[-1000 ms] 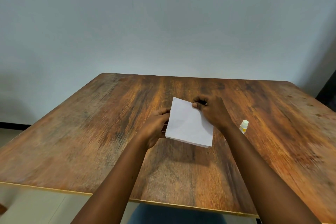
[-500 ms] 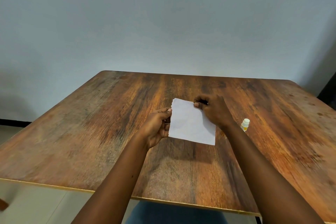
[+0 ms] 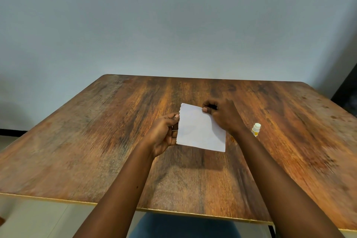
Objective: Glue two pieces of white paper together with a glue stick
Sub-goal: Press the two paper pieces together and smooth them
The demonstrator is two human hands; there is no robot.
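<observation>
**A:** Both hands are working above the wooden table, and the white paper is hanging between them. It's sitting clear of the wood and throwing a shadow below.

**B:** The left hand is pinching the ragged left edge. The right hand is gripping the far edge, thumb pressing on top, fingers curling behind.

**A:** One sheet or two?

**B:** I'm not managing to tell from here.

**A:** And the glue stick?

**B:** It's standing upright on the table, just right of the right wrist, white cap on, neither hand touching it.
</observation>
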